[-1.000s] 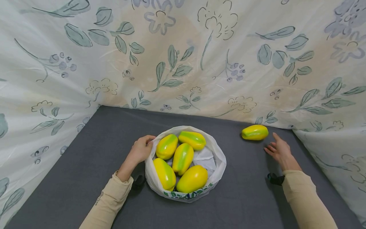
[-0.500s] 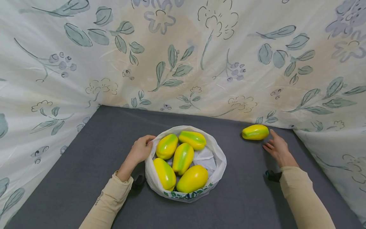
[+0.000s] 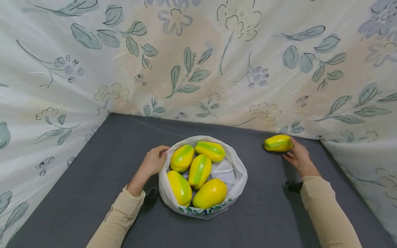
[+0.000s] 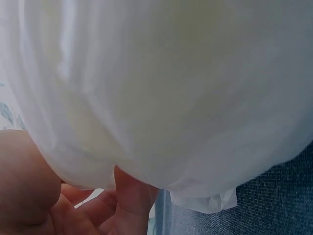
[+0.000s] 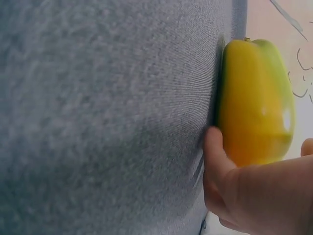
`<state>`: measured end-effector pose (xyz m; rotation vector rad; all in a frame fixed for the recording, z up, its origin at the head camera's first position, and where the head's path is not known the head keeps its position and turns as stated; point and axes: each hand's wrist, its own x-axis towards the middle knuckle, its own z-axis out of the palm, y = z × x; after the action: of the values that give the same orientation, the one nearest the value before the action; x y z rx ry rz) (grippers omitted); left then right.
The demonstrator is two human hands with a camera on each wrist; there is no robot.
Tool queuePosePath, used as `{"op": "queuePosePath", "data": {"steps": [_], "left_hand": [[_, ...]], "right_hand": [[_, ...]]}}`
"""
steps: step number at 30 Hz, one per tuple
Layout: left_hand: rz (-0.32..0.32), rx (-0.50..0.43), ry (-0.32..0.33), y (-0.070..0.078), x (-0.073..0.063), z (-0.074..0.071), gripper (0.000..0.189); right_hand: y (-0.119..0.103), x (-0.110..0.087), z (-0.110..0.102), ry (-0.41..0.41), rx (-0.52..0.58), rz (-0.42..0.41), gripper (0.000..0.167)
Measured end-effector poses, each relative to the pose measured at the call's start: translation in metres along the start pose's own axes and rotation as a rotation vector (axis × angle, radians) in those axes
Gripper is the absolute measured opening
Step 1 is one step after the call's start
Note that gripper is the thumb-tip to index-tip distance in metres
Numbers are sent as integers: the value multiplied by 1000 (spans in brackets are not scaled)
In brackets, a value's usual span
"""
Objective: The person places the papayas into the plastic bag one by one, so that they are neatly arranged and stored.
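A white plastic bag [image 3: 241,182] stands with its mouth spread wide, holding several yellow-green papayas [image 3: 200,171]. My left hand [image 3: 154,161] pinches the bag's left rim; in the left wrist view its fingers [image 4: 132,198] bend at the edge of the plastic [image 4: 195,122]. One more papaya [image 3: 277,143] lies on its side on the dark cloth at the back right. My right hand [image 3: 300,157] is at this papaya's right end, fingers spread to either side. In the right wrist view a fingertip [image 5: 213,137] lies right against the papaya [image 5: 257,103], low by the cloth.
Dark grey cloth [image 3: 254,213] covers the table. A floral curtain [image 3: 198,82] hangs along the back and both sides, close behind the lone papaya. Black straps show at the left wrist [image 3: 151,196] and right wrist [image 3: 293,186].
My right hand has moved left and slightly away from me, from just short of the lone papaya to its right end. My left hand and the bag have stayed in place.
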<state>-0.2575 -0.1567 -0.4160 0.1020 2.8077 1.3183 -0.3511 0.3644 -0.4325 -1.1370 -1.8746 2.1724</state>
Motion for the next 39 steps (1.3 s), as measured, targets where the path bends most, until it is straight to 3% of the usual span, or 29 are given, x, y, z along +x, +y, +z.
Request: {"op": "queuePosePath", "data": {"steps": [3,7,20,34,39], "left_hand": [[4,0,1,-1,0,1,33],[3,1,1,-1,1,1,33],[-11,-5,-8,1,1,1,33],[-5,-5,-6,-1,2,1,33],[-12,0,-4,-2,3,0,33]], "right_hand": [[-4,-23,6,-30,13,-22,84],[-7,-34,10,-52,18,-32,83],[-10,-32,13,-52,-18,-46,85],[-10,-32,12,-32,32,-48,86],[-12,-38,12,-84,42,-87,88]]}}
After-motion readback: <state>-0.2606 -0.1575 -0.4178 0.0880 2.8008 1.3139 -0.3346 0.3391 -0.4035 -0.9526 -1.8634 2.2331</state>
